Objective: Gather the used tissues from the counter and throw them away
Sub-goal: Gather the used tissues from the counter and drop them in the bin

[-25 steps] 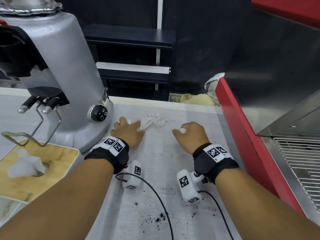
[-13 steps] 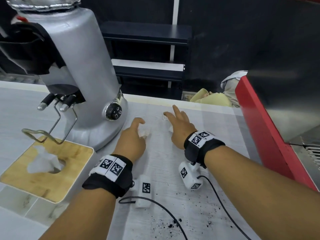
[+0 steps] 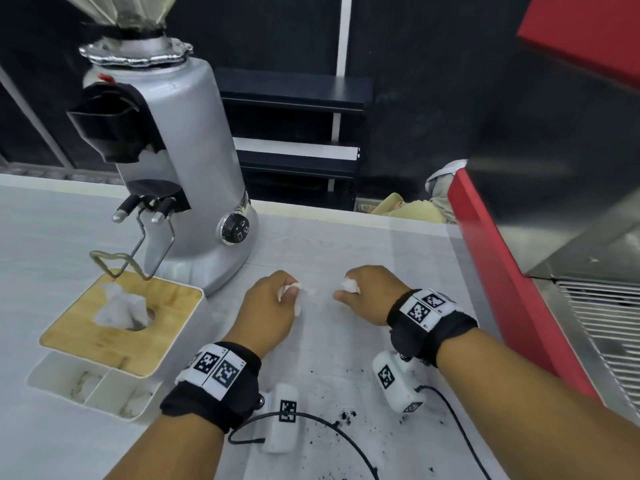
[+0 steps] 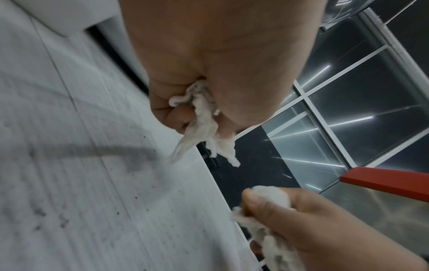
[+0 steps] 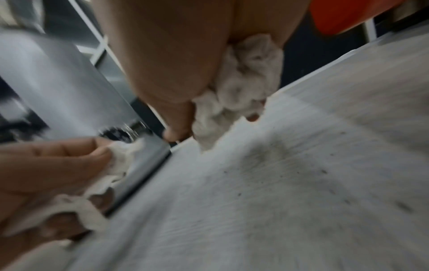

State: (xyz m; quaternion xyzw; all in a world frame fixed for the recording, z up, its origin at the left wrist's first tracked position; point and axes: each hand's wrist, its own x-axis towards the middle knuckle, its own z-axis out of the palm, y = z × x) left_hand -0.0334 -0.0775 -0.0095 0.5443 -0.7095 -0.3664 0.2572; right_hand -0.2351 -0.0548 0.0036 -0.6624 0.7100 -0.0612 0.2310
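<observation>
Both hands hover just above the pale counter (image 3: 332, 344), each curled into a fist round white tissue. My left hand (image 3: 273, 306) grips a crumpled tissue (image 3: 289, 288) whose ragged end hangs from the fist (image 4: 204, 132). My right hand (image 3: 367, 294) grips another wad of tissue (image 3: 349, 285), bunched between palm and fingers (image 5: 241, 86). The fists sit side by side, a short gap apart, in front of the grinder. The left wrist view also shows the right hand's tissue (image 4: 271, 198), and the right wrist view shows the left hand's tissue (image 5: 116, 161).
A silver coffee grinder (image 3: 187, 168) stands at the back left. A wooden-topped tissue box (image 3: 117, 323) with a fresh tissue poking out sits at the left. A red espresso machine (image 3: 502, 271) walls off the right. Coffee grounds (image 3: 346, 415) speckle the near counter.
Half a second ago both hands lay flat with fingers stretched over the tissues; now they are curled into fists round them and have drawn back toward me.
</observation>
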